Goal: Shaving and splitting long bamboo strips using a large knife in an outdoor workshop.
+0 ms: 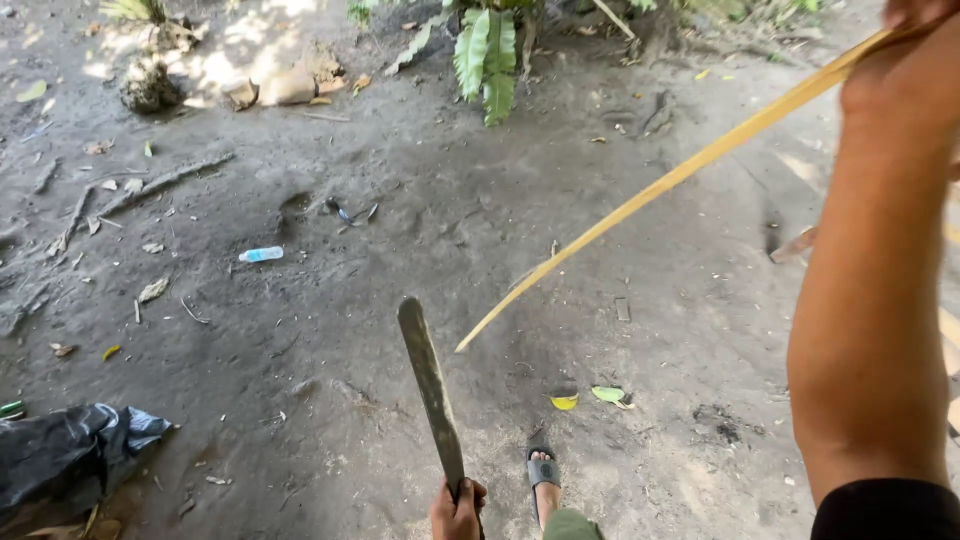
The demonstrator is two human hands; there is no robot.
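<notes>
My left hand [457,512] hangs low at the bottom centre, closed around the handle of a long, dull machete [430,385] whose blade points up and away over the dirt ground. My right arm rises along the right edge of the view. At the top right corner my right hand [915,30] grips one end of a long thin yellow bamboo strip [660,185]. The strip slants down to the left, and its free tip ends just right of the machete's tip, apart from it.
My foot in a dark sandal [543,475] stands beside the machete hand. A black plastic bag [60,455] lies bottom left and a small plastic bottle [261,254] further out. A green fern [487,55], stones [288,88] and roots [150,185] line the far edge.
</notes>
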